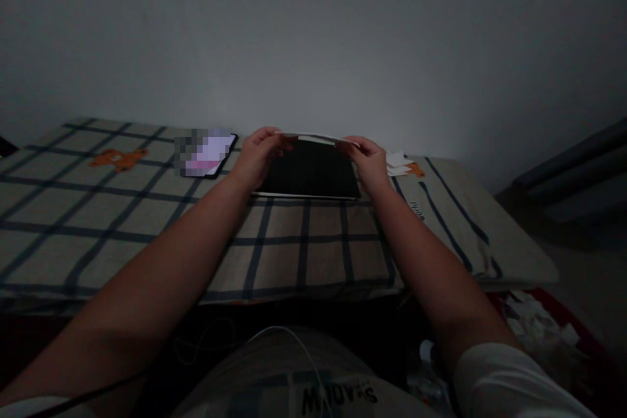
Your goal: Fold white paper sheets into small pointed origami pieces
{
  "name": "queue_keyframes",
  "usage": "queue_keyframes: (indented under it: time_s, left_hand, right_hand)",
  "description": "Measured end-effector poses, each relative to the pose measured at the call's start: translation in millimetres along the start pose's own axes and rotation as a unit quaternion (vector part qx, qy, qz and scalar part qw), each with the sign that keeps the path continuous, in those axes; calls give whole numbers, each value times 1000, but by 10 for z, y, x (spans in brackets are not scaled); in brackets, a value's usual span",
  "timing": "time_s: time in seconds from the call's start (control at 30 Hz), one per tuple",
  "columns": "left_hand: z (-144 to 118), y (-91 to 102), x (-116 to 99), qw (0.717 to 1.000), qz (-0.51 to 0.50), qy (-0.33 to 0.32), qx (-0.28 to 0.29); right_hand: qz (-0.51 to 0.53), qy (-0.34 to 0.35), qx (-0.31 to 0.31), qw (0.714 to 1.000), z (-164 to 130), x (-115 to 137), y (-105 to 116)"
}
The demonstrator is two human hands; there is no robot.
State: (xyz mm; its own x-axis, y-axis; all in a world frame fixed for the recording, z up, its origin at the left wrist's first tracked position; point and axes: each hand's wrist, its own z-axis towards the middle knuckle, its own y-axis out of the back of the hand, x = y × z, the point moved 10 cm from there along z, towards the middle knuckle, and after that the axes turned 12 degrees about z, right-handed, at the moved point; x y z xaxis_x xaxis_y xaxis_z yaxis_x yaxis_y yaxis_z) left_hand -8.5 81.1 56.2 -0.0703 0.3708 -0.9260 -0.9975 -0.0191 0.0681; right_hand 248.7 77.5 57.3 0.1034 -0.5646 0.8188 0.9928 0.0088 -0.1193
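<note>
A flat dark rectangle [311, 170] with a thin pale front edge lies on the checked cloth; I cannot make out whether it is a book or a folder. Above its far side a thin white sheet [316, 135] is seen almost edge-on, slightly bowed. My left hand [259, 153] pinches the sheet's left end, and my right hand [365, 158] pinches its right end. Both hands have closed fingers, partly hidden behind the sheet. Just right of my right hand lie several small white paper pieces [398, 162].
A tablet [208, 153] with a lit, partly blurred screen lies left of my left hand. The checked cloth [161, 209] covers the table up to a plain wall [313, 39]. Below the right edge are crumpled papers [536, 326] and a clear bottle [427, 372]. A white cable [284, 330] crosses my lap.
</note>
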Motion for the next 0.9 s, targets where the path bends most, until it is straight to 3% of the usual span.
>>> queue_keyframes:
  time_s: [0.1,0.17,0.27,0.33,0.47,0.6,0.73,0.9]
  left_hand:
    - [23,32,6,996,77,-46,18]
    - [29,-2,17,977,182,-91,62]
    - [-15,-117,55,909,356,-164,139]
    - [-74,-211,68,864,418,-213,183]
    - [-149,-352,126,820,456,-248,243]
    - [-165,-404,168,807,466,-242,270]
    - [-153,-365,145,807,489,-215,250]
    - [-125,-286,161,838,479,-149,215]
  right_hand:
    - [-25,51,27,998,18,77,-2]
    - [-51,37,50,997,25,-14,-3]
    - [-115,-6,115,987,-4,-249,-55]
    - [-156,-29,165,973,-47,-399,-99]
    - [-257,-33,243,935,-128,-543,-177]
    - [-300,1,278,912,-184,-466,-265]
    - [-326,19,297,897,-216,-397,-334]
    - [-324,-2,272,906,-185,-388,-292]
